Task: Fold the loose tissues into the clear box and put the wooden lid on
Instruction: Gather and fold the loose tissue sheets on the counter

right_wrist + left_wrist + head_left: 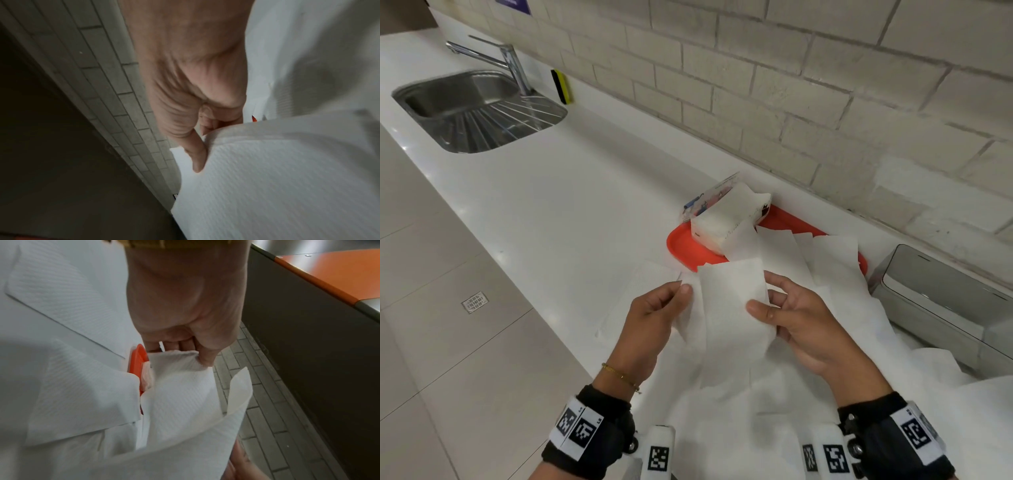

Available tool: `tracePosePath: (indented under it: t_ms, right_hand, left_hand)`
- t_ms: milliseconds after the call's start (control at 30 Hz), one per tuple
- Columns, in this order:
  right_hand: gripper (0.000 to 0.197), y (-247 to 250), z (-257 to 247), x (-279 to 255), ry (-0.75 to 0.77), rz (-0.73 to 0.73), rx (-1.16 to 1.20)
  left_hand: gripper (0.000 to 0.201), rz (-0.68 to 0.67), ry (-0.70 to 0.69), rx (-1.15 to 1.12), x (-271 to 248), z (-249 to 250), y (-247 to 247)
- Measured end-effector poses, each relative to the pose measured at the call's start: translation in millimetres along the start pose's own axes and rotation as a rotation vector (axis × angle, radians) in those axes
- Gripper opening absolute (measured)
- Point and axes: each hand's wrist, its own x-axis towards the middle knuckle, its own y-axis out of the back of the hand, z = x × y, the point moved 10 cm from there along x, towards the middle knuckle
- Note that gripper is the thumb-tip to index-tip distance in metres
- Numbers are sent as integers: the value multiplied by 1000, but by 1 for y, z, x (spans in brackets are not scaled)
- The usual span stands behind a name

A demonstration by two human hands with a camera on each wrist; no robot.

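Both hands, L [650,325] & R [801,329], pinch a tissue [732,308] above the bench [551,205]; clear box [941,305] at right.

A white, finely ribbed tissue [729,308] is hanging upright in the middle of the head view, lifted off the worktop, its top edge level and its lower part draping into a rumpled heap of loose tissues [774,421] that is filling the lower centre and lower right of the frame. More sheets are trailing up toward centre right. The clear box [941,308] is sitting at the right edge, upright, its top open, its near end lying behind the heap.
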Motion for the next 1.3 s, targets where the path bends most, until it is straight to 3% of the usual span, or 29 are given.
tracePosePath:
  t_ms: [100,200,333,467,633,733,800,933,1033,1200,1300]
  right_hand:
    - [57,9,-3,-1,-7,26,-45]
    - [39,12,-4,-4,-1,27,82]
    - [40,9,8,-1,-46,55,257]
    - [41,6,30,3,-126,88,335]
    - [31,9,38,4,-118,146,314]
    - [29,5,41,1,-96,180,262]
    - [24,1,40,-2,-87,197,237]
    - [23,-11,35,-8,-61,173,173]
    - [29,-12,31,-11,-38,157,127]
    - [21,-10,30,-15,-31,93,-136]
    - [23,-20,31,-20,-103,-11,-224]
  left_hand:
    - [23,12,22,-33,-2,-7,3]
    - [19,9,24,-10,-4,-13,5]
    - [6,-90,35,6,-12,-22,-12]
    - [53,-162,54,99,-16,-27,-32]
    - [19,-211,167,35,-16,-37,-41]
    - [58,-272,201,-70,-20,-41,-49]
    - [64,-284,213,-94,-22,-41,-55]
    - [45,-167,114,53,-18,-39,-53]
    - [30,-26,105,12,-14,-39,-41]
    - [31,28,198,-144,-9,-43,-28]
    - [33,47,222,-209,-6,-45,-26]
